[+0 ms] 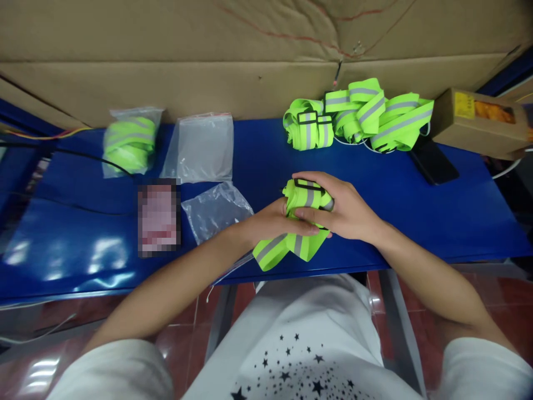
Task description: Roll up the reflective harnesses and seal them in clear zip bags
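Note:
Both of my hands are wrapped round a bundled neon yellow reflective strap (310, 194) with a grey stripe and black buckles, held over the front of the blue table. My left hand (287, 221) grips it from the left and below, its fingers partly hidden behind the strap. From the right, my right hand (343, 208) closes over the bundle, thumb across its front. A loose loop of the strap hangs below my hands toward the table edge. Left of my hands lies a clear plastic bag (216, 208), partly behind my left forearm.
Several more neon straps (362, 114) lie along the back beside a black phone (435, 161) and a cardboard box (474, 125). Another clear bag (204, 147) and a bagged strap (130, 143) are at back left, near a blurred-out rectangular object (159, 218). Cardboard (166, 89) walls the back.

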A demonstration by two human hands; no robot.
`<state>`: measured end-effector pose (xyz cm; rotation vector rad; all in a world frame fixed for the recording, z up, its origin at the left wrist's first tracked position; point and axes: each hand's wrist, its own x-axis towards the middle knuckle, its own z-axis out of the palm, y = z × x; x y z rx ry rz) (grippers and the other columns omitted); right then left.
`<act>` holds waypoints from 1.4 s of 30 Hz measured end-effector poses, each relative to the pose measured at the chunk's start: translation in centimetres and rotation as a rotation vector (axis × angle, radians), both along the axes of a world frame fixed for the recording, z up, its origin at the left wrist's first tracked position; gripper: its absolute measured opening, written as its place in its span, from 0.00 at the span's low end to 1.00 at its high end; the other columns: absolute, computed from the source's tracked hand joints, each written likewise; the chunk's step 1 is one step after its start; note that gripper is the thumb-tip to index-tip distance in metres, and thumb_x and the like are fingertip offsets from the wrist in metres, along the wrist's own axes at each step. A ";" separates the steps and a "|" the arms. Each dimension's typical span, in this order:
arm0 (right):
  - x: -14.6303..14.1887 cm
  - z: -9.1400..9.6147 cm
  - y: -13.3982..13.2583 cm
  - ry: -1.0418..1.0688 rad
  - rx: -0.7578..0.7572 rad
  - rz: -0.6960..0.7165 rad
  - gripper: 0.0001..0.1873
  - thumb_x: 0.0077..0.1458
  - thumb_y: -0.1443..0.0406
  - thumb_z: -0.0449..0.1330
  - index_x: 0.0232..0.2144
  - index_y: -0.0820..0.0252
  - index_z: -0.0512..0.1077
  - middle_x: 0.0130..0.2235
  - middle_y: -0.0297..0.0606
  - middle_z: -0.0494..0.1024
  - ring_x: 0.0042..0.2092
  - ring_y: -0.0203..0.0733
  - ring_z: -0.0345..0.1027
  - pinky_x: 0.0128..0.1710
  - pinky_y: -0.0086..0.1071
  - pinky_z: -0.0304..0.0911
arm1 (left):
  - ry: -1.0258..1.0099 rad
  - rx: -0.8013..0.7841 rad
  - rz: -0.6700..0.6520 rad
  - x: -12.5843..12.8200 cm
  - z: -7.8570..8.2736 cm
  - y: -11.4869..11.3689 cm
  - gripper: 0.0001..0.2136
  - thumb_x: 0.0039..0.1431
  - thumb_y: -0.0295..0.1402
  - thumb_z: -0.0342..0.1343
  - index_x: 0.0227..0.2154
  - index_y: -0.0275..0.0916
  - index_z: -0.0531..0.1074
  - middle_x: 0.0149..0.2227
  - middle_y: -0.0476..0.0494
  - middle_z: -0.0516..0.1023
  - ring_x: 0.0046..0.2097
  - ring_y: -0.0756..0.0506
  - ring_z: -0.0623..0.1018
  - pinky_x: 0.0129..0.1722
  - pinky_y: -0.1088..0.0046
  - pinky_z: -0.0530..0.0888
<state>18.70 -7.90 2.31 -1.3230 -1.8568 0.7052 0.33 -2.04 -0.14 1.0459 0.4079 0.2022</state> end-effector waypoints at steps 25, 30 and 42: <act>0.5 -0.1 0.6 0.401 -0.287 -0.186 0.22 0.53 0.52 0.73 0.46 0.57 0.79 0.41 0.34 0.83 0.41 0.43 0.76 0.41 0.34 0.70 | 0.184 0.541 0.102 -0.3 0.7 0.5 0.17 0.57 0.47 0.68 0.42 0.40 0.79 0.36 0.46 0.83 0.40 0.41 0.83 0.39 0.67 0.77; -0.3 0.9 -1.0 0.098 0.074 -0.313 0.26 0.53 0.53 0.74 0.52 0.56 0.77 0.44 0.36 0.84 0.42 0.45 0.78 0.41 0.35 0.73 | 0.450 1.155 0.288 -0.1 0.0 1.1 0.26 0.58 0.58 0.64 0.45 0.39 0.79 0.44 0.37 0.82 0.50 0.32 0.81 0.52 0.56 0.74; 1.5 0.8 -3.6 -0.253 0.622 -1.003 0.32 0.55 0.55 0.73 0.59 0.59 0.73 0.55 0.47 0.80 0.57 0.57 0.75 0.57 0.48 0.70 | -0.134 1.221 0.522 -1.1 1.5 -0.9 0.26 0.68 0.43 0.61 0.64 0.44 0.64 0.62 0.33 0.70 0.61 0.40 0.74 0.58 0.59 0.75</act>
